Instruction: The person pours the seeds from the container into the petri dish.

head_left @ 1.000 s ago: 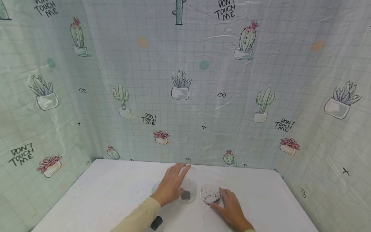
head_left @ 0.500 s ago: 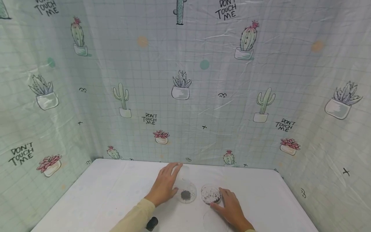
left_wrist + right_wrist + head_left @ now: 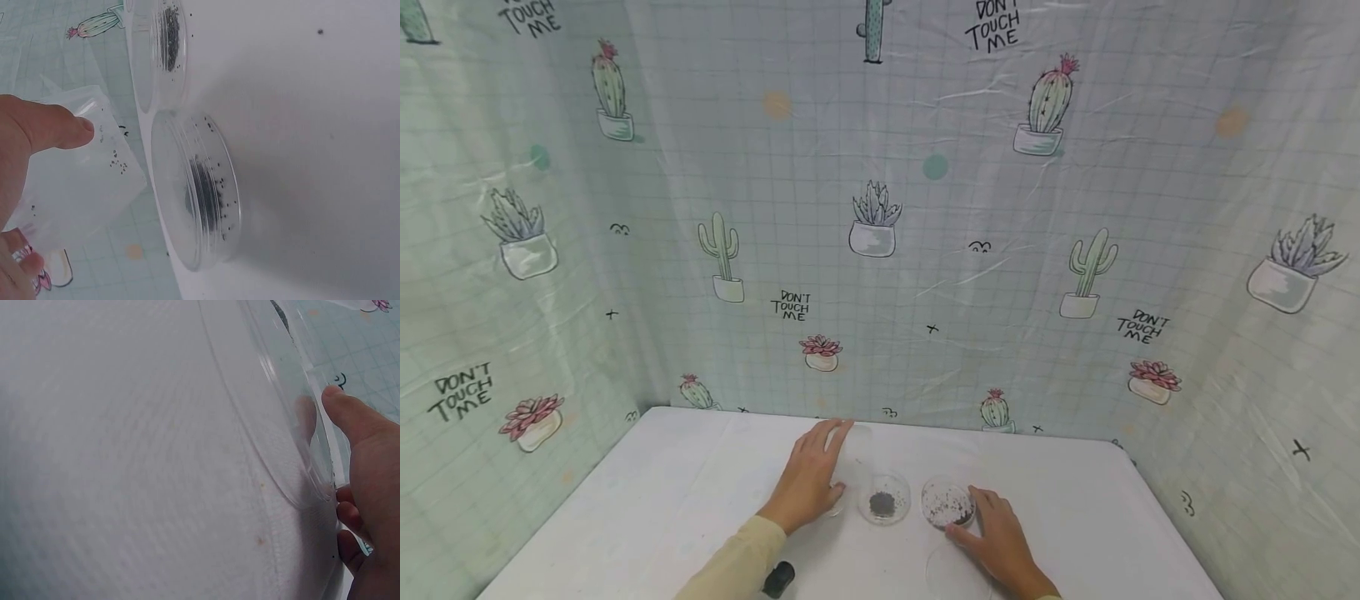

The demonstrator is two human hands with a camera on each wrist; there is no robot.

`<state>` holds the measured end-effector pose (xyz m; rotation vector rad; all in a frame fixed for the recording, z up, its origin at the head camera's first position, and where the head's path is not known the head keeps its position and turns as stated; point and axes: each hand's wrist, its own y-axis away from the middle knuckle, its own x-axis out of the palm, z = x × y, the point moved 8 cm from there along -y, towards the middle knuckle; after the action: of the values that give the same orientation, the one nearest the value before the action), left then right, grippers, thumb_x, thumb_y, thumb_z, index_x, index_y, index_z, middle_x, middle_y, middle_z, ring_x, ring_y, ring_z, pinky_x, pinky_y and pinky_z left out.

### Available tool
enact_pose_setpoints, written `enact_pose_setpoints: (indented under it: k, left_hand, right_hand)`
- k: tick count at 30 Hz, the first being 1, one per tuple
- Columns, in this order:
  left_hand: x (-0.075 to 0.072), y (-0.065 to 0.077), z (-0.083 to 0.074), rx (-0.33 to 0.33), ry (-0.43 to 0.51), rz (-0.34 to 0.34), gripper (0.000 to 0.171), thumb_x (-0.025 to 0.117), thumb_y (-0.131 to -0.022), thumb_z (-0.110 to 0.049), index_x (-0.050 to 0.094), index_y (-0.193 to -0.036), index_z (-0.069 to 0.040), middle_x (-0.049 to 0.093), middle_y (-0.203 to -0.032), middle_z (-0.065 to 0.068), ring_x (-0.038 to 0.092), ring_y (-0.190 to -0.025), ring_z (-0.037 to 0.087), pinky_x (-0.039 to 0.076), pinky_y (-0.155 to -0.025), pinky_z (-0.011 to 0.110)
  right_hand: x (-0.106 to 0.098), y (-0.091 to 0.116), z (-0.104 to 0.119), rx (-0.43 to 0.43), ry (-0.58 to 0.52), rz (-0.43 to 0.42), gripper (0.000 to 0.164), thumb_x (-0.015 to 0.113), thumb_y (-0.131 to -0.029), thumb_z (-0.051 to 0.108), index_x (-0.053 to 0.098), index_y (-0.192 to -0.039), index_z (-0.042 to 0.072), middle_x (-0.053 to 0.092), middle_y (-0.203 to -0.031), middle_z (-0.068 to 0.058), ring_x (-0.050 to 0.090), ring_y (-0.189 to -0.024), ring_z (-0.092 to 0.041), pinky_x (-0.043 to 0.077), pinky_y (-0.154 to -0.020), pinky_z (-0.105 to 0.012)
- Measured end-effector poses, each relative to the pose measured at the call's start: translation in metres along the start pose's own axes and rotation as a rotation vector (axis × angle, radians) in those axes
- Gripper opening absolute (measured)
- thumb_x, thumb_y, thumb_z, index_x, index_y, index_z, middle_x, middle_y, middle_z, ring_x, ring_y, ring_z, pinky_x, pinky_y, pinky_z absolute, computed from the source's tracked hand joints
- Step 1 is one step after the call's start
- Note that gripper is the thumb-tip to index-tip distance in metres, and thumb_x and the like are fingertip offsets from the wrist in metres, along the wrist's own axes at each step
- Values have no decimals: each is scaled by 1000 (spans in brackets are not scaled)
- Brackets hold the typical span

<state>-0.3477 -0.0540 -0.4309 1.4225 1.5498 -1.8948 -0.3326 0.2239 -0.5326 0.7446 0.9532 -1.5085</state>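
My left hand [image 3: 805, 479] is over the left of the dishes, pinching a clear plastic bag [image 3: 81, 187] with a few dark specks inside; the thumb lies across the bag. Just right of it stands a clear petri dish [image 3: 882, 502] with a small heap of dark grains in its middle. My right hand [image 3: 1000, 537] curves its thumb and fingers round the near right side of another petri dish [image 3: 946, 502], scattered with dark bits. In the right wrist view the thumb [image 3: 353, 415] is beside clear plastic.
A clear round lid [image 3: 955, 573] lies at the table's near side, below the right dish. Part of another clear dish rim [image 3: 835, 510] shows beside my left hand. A cactus-print curtain [image 3: 880, 333] encloses the white table [image 3: 1075, 500]. A black cylinder [image 3: 778, 579] sits by the left sleeve.
My left hand has moved left with the bag, away from over the middle dish, which now shows in full. The black cylinder has shifted with the arm. My right hand stays at its dish.
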Motion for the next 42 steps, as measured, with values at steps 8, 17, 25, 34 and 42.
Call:
enact_pose_setpoints:
  k: [8,17,25,34,42]
  left_hand:
    - [-7,6,11,6,13,-64,106,84,-55,-23,27,-143,-15,40,-133,10,40,-125,27,38,-101,47]
    - [-11,12,28,-37,12,-65,105,82,-57,-23,25,-144,-17,39,-134,11,40,-124,27,38,-100,47]
    - [-12,19,41,-90,-22,-69,111,84,-54,-26,23,-145,-16,37,-133,15,40,-123,30,41,-97,49]
    - [-13,24,55,-149,-18,-56,108,86,-53,-27,27,-142,-12,37,-131,16,40,-122,31,40,-98,50]
    - [-13,30,65,-204,-30,-40,105,85,-55,-24,27,-141,-9,37,-131,19,42,-120,34,42,-95,51]
  right_hand:
    - [0,0,1,-5,11,-3,87,64,-69,63,45,-132,7,47,-132,-13,44,-121,-34,37,-102,-52]
    - [-2,2,2,-15,15,-20,85,65,-69,61,46,-131,7,49,-129,-14,46,-118,-34,39,-100,-51]
    - [-3,2,4,-15,16,-13,85,65,-69,61,46,-131,7,49,-129,-14,46,-118,-33,39,-100,-51]
    - [-3,1,3,-20,18,-22,85,65,-69,61,46,-132,7,49,-130,-13,45,-119,-33,38,-101,-51]
    - [-3,2,3,-13,10,-5,85,65,-69,61,46,-132,7,48,-131,-14,44,-120,-34,37,-102,-53]
